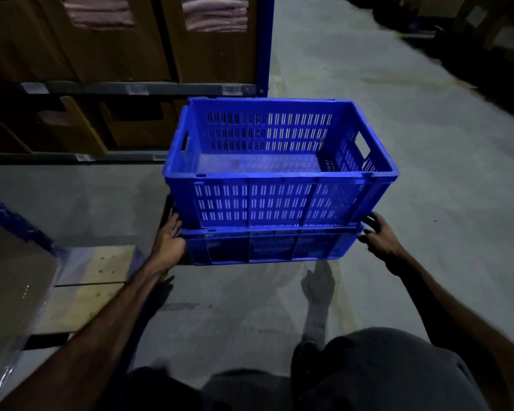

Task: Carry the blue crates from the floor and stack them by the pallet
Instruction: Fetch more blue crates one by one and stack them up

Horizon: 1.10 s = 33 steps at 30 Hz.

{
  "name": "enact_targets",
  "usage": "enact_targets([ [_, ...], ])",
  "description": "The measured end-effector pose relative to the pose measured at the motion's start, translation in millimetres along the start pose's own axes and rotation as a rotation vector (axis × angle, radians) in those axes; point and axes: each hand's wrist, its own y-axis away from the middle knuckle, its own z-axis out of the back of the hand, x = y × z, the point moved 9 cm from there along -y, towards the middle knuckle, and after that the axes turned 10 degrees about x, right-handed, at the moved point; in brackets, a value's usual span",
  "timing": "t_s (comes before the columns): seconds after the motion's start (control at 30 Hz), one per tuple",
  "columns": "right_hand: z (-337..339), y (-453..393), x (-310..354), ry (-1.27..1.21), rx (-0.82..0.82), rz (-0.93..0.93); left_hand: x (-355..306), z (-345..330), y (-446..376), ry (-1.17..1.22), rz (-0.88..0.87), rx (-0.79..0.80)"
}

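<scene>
The left hand [169, 241] clasps the left end of the lower blue slotted plastic crate [267, 246], while the right hand [380, 235] curls at its right corner, its hold unclear. An upper blue slotted plastic crate [279, 173] sits on top. The pale wooden pallet [101, 280] lies just left, and the grey concrete floor [428, 173] opens to the right. Both arms reach forward.

two blue crates [279, 200], two hands [171, 241], one pallet [107, 264]

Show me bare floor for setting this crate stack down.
Widest: concrete aisle right of the upper crate and lower crate. Smaller patch left of them, between rack and pallet. Crowded lower left: pallet carrying a wrapped box. Left hand and right hand grip the lower crate's ends.
</scene>
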Motion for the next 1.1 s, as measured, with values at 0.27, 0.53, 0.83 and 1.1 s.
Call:
enact_targets([
  [0.27, -1, 2, -5, -0.029, -0.045, -0.011, 9, 1, 4, 0.092, 0.042, 0.007],
  [0.53, 0, 4, -8, -0.040, -0.053, 0.001, 6, -2, 11, 0.043, 0.008, -0.016],
  [0.83, -3, 6, -3, -0.017, -0.021, 0.011, 1, -3, 13, -0.024, 0.013, 0.011],
  [1.1, -9, 4, -1, 0.087, 0.017, 0.057, 0, -7, 15, -0.183, 0.006, 0.052],
])
